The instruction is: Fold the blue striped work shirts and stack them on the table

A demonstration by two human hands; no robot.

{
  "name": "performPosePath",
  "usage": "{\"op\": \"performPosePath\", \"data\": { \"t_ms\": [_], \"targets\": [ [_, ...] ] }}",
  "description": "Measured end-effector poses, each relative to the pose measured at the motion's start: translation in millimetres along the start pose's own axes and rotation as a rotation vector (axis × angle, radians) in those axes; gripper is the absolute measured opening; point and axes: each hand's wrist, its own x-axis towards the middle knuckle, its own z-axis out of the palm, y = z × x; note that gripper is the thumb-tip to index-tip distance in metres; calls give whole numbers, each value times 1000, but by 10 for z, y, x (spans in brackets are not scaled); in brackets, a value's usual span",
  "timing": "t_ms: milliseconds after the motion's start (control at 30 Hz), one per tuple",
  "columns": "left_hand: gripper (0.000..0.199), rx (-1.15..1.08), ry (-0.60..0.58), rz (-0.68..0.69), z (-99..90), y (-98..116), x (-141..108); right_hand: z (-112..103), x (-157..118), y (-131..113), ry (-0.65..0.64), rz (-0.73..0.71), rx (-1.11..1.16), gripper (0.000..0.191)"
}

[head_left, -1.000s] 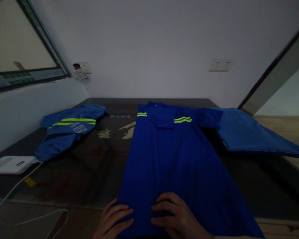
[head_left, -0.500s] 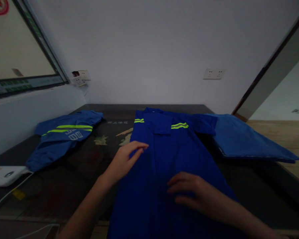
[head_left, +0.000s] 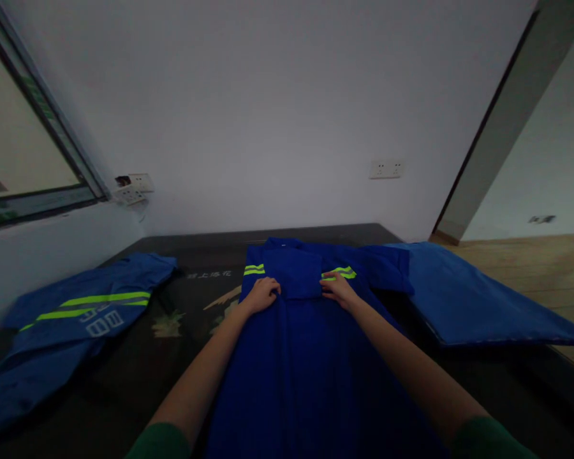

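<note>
Garment (head_left: 316,363) flat on the bench (head_left: 124,395), long axis running from near to far, collar (head_left: 283,243) farthest, left hand (head_left: 263,294) and right hand (head_left: 339,291) equally near at opposite edges of the folded flap (head_left: 294,274), both curled, any grip on cloth impossible to tell.

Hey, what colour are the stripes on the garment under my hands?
The stripes are bright yellow-green, as the head view shows.
</note>
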Motion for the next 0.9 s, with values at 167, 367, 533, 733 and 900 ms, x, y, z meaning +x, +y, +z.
{"op": "performPosePath", "data": {
  "t_ms": [167, 367, 533, 733, 900],
  "targets": [
    [21, -52, 63, 32, 97, -13, -27, 201, 311, 50, 26, -64, -8, 35],
    [14, -138, 132, 25, 62, -39, 3, 158, 399, 76, 13, -168, -111, 49],
    [14, -190, 207, 18, -15, 6, 56, 83, 358, 100, -8, -313, -211, 56],
    [14, -83, 156, 7, 98, 90, 54, -14, 428, 210, -15, -392, -313, 67],
    [16, 4, 92, 50, 169, 112, 30, -77, 473, 315, -33, -531, -385, 73]
  ]
}}
